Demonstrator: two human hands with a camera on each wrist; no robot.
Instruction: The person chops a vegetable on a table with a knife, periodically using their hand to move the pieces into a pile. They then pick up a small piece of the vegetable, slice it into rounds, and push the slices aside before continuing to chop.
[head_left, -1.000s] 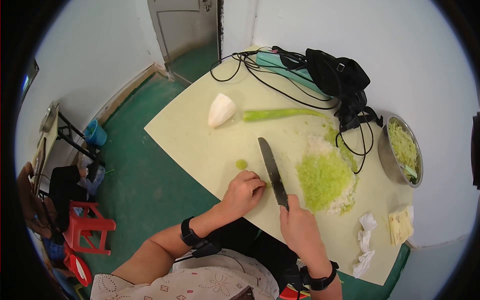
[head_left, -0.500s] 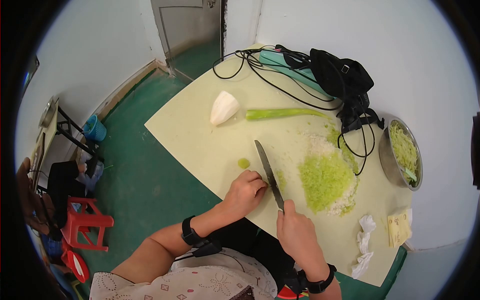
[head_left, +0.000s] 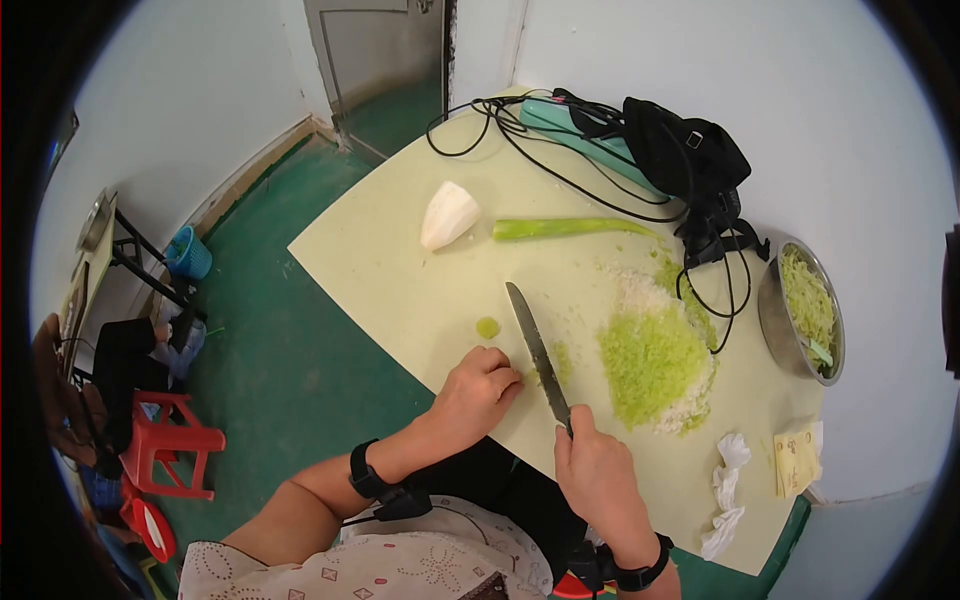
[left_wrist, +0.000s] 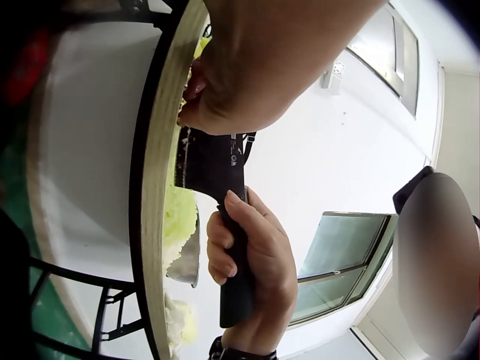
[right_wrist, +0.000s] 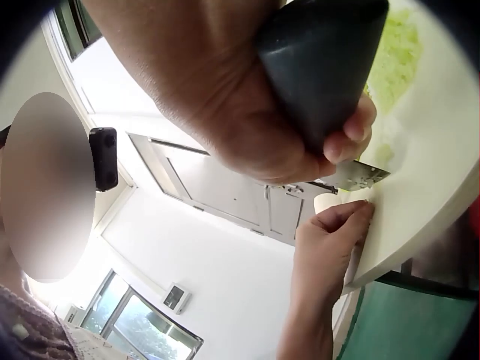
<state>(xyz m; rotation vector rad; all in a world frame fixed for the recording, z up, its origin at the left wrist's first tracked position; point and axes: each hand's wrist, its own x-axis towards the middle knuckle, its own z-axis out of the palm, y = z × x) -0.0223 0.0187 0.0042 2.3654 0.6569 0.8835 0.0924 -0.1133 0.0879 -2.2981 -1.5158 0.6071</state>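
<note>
Looks mid-chop to me: right hand (head_left: 603,470) grips the knife (head_left: 537,350), left hand (head_left: 470,398) bunched beside it, can't tell if it's pinching anything. Green bits (head_left: 563,364) lie by the knife on the table (head_left: 370,270). Next cut probably wants that hand clear.

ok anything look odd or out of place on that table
Yes: black cables and a black bag lie on the same table as the chopped vegetable, odd beside food; one cable loop seems to reach the pile's edge. Crumpled white tissue lies there too.
</note>
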